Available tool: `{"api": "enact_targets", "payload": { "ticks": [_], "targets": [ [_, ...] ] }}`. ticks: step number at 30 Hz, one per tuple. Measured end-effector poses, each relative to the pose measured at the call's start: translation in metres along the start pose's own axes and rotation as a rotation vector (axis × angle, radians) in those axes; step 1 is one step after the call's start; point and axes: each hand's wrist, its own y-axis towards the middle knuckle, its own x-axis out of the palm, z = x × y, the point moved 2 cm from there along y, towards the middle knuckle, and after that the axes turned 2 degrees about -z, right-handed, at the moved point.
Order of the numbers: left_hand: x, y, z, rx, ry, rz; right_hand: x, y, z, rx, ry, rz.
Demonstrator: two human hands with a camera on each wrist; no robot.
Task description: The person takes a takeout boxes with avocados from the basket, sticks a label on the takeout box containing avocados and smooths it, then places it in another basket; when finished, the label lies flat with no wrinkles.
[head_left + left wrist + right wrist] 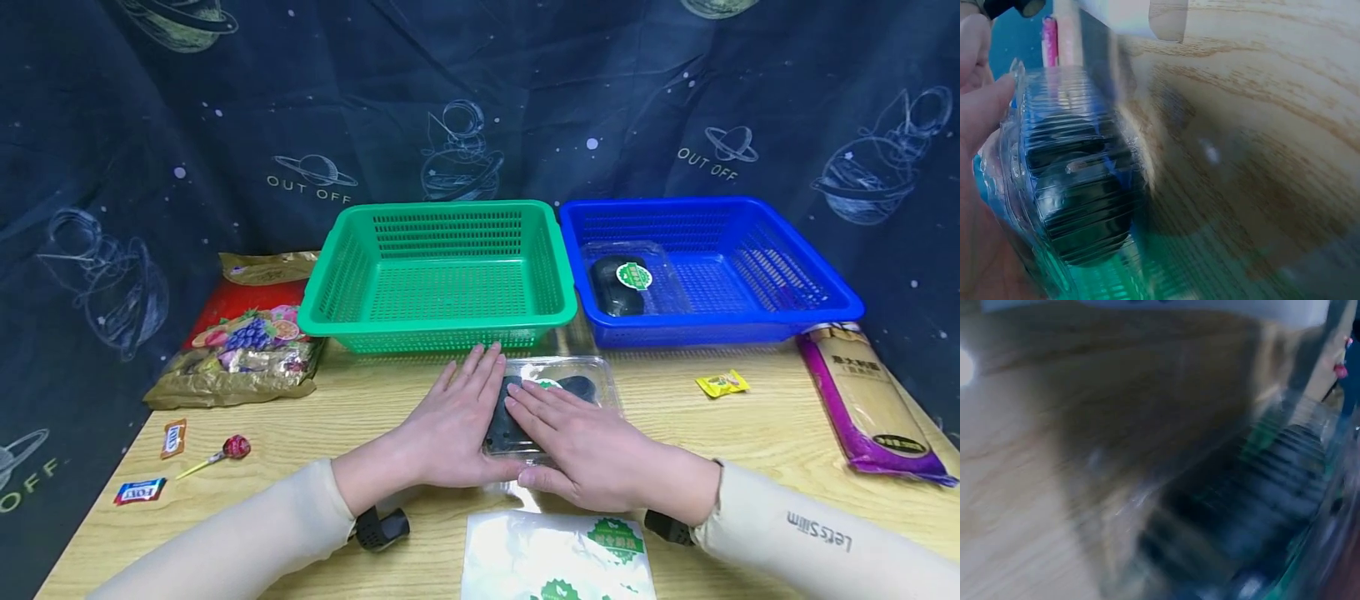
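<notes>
A clear plastic clamshell box (602,379) lies on the table in the middle of the head view, with dark, rounded items inside and a partly covered green-and-white sticker (548,383). Across its left side rests my left hand (459,427), fingers straight. My right hand (588,448) lies flat over the lid from the right, fingers extended and the two thumbs meeting at the near edge. The left wrist view gives the ribbed side of the box (1082,162) with dark contents behind it. In the right wrist view the box (1241,500) is blurred.
A green basket (438,321) stands behind, beside a blue basket (712,321) holding a similar box (663,279). Left are a candy bag (247,358), lollipop (236,447) and small wrapped candies (173,438). Right are a yellow candy (722,383) and noodle pack (862,392). A sticker sheet (517,554) lies nearest.
</notes>
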Motion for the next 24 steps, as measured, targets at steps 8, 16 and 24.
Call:
{"api": "enact_targets", "payload": {
  "ticks": [8, 16, 24],
  "targets": [
    [0.0, 0.001, 0.002, 0.004, 0.007, 0.012, -0.004, -0.022, 0.013, -0.074, -0.05, 0.021],
    [0.0, 0.001, 0.002, 0.009, -0.018, 0.028, -0.008, -0.039, 0.023, -0.071, -0.105, 0.051],
    [0.003, -0.004, 0.001, -0.017, -0.089, 0.051, -0.004, -0.048, 0.021, 0.082, -0.054, 0.166]
  ]
}}
